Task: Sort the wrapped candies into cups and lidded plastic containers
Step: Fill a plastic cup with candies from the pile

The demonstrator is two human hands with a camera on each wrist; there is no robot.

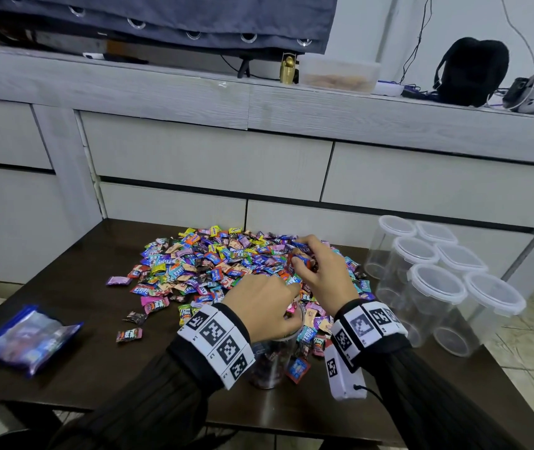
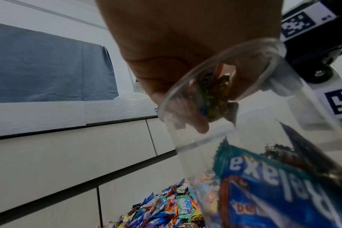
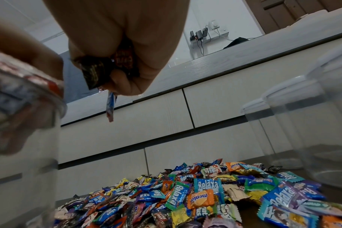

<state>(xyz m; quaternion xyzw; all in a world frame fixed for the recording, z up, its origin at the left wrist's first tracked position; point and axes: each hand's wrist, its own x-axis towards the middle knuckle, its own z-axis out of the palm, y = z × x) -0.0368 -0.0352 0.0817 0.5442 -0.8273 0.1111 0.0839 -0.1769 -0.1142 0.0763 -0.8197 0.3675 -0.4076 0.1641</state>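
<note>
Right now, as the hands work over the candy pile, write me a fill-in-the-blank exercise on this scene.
1. The left hand is at the rim of a clear ____ that already holds dark-wrapped candies.
2. The right hand keeps several wrapped ____ in its grip above the pile.
3. The clear containers on the right side of the table all have their ____ on.
4. A blue zip ____ lies on the table's left side.

Missing words: cup; candies; lids; bag

Black ribbed sleeves (image 1: 148,404) end in white wristbands (image 1: 217,344) printed with black square markers.
</note>
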